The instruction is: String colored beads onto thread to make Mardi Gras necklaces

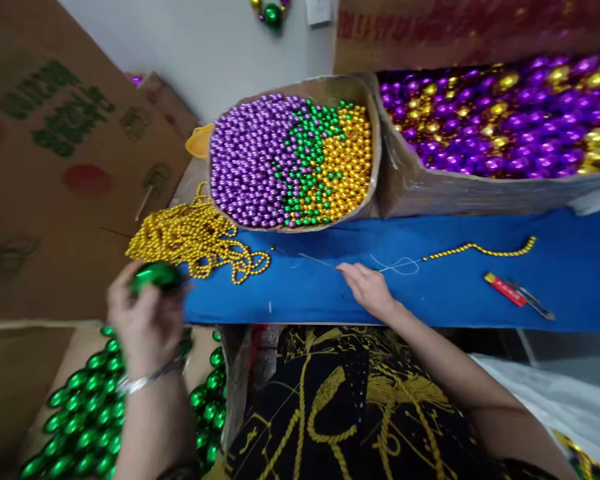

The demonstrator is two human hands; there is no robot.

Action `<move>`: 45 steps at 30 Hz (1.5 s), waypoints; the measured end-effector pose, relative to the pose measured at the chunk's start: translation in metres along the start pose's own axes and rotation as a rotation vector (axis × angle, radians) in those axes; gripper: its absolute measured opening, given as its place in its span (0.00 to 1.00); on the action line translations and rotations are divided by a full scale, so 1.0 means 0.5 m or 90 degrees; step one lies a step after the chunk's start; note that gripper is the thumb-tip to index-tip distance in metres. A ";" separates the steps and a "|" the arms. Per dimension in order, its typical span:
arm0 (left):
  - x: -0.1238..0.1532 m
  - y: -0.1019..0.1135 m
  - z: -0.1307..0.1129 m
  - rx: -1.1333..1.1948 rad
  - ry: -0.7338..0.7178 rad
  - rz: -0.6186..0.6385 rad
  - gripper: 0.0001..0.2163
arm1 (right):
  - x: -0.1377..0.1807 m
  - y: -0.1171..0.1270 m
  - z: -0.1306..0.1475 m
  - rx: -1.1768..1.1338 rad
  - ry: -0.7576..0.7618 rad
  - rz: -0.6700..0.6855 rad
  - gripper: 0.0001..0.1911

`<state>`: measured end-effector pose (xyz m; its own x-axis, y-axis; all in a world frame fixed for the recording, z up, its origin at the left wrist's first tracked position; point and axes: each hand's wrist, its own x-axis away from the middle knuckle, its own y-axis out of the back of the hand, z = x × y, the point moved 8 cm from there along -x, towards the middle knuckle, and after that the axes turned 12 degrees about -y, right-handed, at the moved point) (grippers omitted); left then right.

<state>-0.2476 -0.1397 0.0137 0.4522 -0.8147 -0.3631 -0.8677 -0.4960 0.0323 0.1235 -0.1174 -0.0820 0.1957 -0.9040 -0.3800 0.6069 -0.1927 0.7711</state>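
My left hand (pixel 145 320), somewhat blurred, is closed around a large shiny green bead (pixel 157 275) at the left end of the table. Over the table's middle, my right hand (pixel 370 288) pinches a thin needle (pixel 316 259) that points left. Fine pale thread (pixel 403 267) loops out to the right of that hand. It runs to a short strand of gold beads (pixel 480 248) lying on the blue surface. Left of the needle tip is a heap of gold bead strings (pixel 185 240).
Behind the hands stands a box of small purple, green and gold beads (pixel 290 160). A longer box of larger purple and gold beads (pixel 505 127) is at right. Large green beads (pixel 87 413) fill a carton below left. A red-and-yellow packet (pixel 505 289) lies beside a slim metal tool (pixel 535 301).
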 end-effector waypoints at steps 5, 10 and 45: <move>0.073 -0.325 0.086 0.404 0.351 0.219 0.23 | -0.003 0.060 0.010 -0.061 0.024 -0.052 0.10; 0.106 -0.422 0.117 0.521 0.463 0.197 0.21 | 0.006 0.092 0.026 -0.029 0.055 -0.066 0.09; 0.187 -0.489 0.087 0.560 0.315 0.311 0.26 | 0.009 0.065 -0.028 -0.079 -0.064 -0.067 0.12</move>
<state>-0.0020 -0.0816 -0.0688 -0.1139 -0.9907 -0.0742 -0.7301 0.1341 -0.6700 0.1549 -0.1223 -0.0660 0.0525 -0.9159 -0.3980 0.7113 -0.2454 0.6587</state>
